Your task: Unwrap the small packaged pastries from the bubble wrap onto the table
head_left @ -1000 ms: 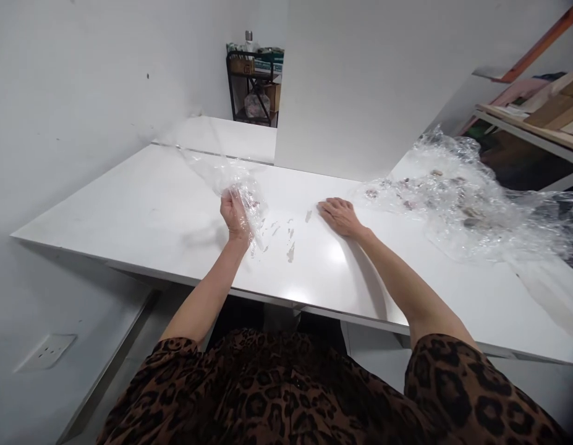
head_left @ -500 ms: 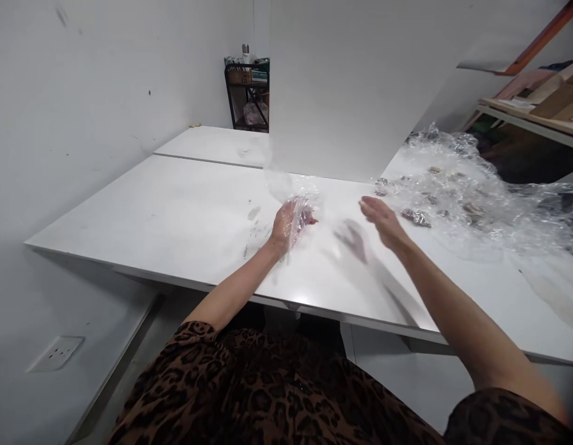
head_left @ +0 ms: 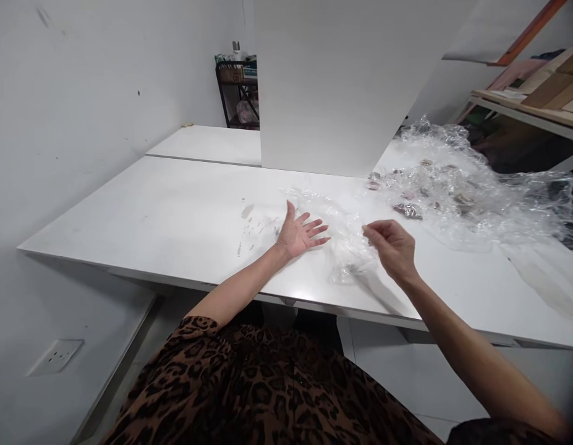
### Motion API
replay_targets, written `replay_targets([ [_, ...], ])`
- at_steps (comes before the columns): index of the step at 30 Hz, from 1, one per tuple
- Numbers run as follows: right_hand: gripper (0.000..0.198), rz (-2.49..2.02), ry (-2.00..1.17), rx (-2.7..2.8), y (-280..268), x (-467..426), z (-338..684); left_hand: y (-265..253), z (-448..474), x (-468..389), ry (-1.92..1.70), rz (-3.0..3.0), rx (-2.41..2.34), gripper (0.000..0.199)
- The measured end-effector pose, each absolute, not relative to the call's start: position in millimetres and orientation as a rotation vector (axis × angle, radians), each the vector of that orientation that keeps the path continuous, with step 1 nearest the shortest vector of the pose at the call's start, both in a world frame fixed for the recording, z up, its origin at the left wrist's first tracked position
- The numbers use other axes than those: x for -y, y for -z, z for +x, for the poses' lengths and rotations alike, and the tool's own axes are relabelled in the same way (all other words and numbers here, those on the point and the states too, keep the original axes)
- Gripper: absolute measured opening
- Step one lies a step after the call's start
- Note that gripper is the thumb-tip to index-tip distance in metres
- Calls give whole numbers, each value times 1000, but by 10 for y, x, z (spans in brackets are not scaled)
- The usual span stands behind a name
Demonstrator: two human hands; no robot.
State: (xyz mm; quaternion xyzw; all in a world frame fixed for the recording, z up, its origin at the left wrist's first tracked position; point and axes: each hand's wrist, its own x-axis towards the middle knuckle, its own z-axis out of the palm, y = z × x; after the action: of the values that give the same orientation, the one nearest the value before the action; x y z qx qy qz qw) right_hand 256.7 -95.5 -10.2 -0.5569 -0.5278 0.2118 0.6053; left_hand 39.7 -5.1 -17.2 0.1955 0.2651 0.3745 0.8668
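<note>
In the middle of the white table (head_left: 175,210), my left hand (head_left: 301,236) is turned palm up with its fingers spread. It holds nothing. A thin sheet of clear plastic film (head_left: 348,250) stretches, crumpled, between my two hands. With thumb and fingers pinched together, my right hand (head_left: 394,246) grips the film's right edge. The film's left part lies behind and beside my left fingers; I cannot tell whether they touch it.
A heap of crinkled clear plastic (head_left: 471,198) with several small brownish things in it covers the table's right side. A white upright panel (head_left: 342,86) stands at the back. Behind are a black rack (head_left: 237,93) and, at right, a shelf with cardboard (head_left: 552,80).
My left hand has opened out from the bunched film it was around. My right hand, which was flat and apart, now pinches the film, which is spread further to the right.
</note>
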Motion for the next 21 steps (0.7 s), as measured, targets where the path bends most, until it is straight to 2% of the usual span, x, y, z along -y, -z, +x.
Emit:
replay_targets([
  [3, 24, -1358, -724, 1670, 171, 1245, 2447, 291, 547, 126, -689, 608, -620, 102],
  [5, 28, -1362, -884, 1793, 199, 1348, 2379, 354, 621, 168, -654, 710, -642, 111],
  [7, 35, -1383, -808, 1574, 233, 1329, 2370, 367, 654, 195, -645, 786, -631, 107],
  [10, 55, -1406, -624, 993, 272, 1136, 2443, 276, 654, 218, -631, 907, -533, 82],
  [13, 65, -1393, -963, 710, 212, 968, 2504, 134, 641, 230, -579, 1030, -437, 74],
  [16, 55, -1270, -1271, 703, 47, 958, 2518, 38, 605, 206, -529, 1101, -401, 75],
  [18, 47, -1199, -1185, 733, -69, 995, 2554, 13, 553, 150, -574, 1089, -450, 67],
  [21, 44, -1123, -896, 708, -187, 1020, 2696, 23, 449, 9, -738, 966, -565, 44],
])
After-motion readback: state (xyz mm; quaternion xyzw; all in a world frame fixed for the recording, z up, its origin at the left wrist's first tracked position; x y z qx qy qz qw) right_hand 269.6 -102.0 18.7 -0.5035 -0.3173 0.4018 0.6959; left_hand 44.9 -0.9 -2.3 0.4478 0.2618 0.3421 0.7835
